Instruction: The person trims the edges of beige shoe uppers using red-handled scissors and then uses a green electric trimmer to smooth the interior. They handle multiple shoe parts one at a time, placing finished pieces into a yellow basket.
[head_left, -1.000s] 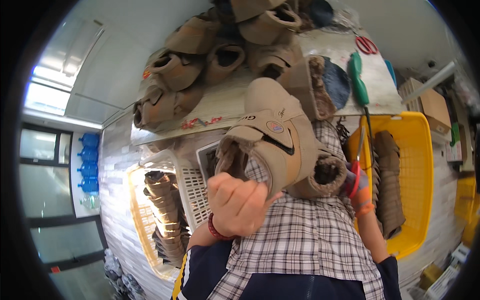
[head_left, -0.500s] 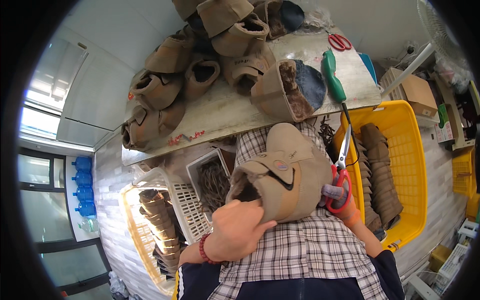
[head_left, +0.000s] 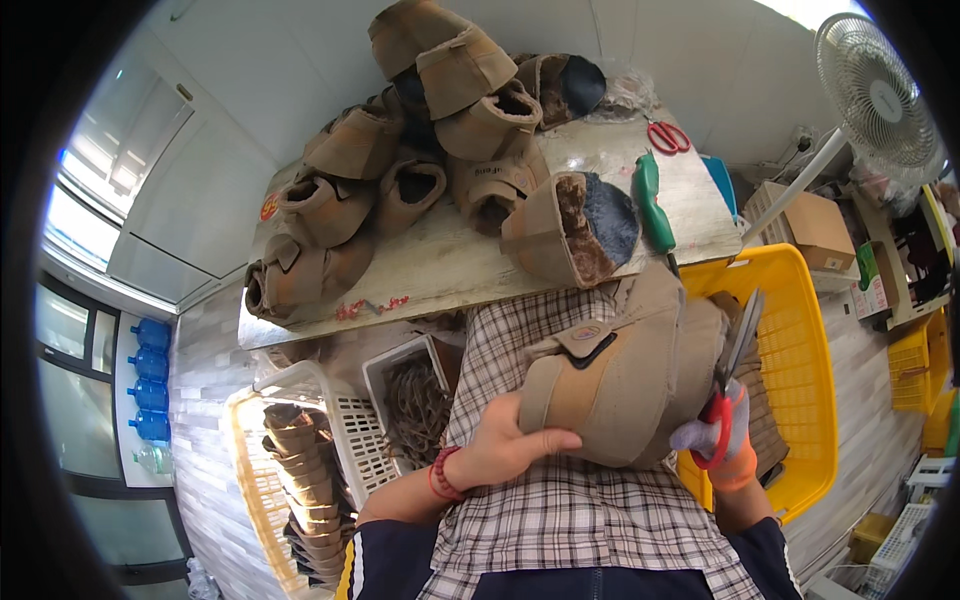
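Swung round nearer the yellow basket (head_left: 808, 370), the tan shoe (head_left: 625, 390) lies just left of it, left hand (head_left: 505, 445) clamped on its edge, right hand (head_left: 737, 445) closed round scissors (head_left: 741, 345), seemingly mid-turn, the next move calling for steady support.

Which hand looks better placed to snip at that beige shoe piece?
Probably the right. The right hand holds red-handled scissors, their blades close beside the beige shoe piece in this view. The left hand holds the piece's left side, with no cutting tool visible.
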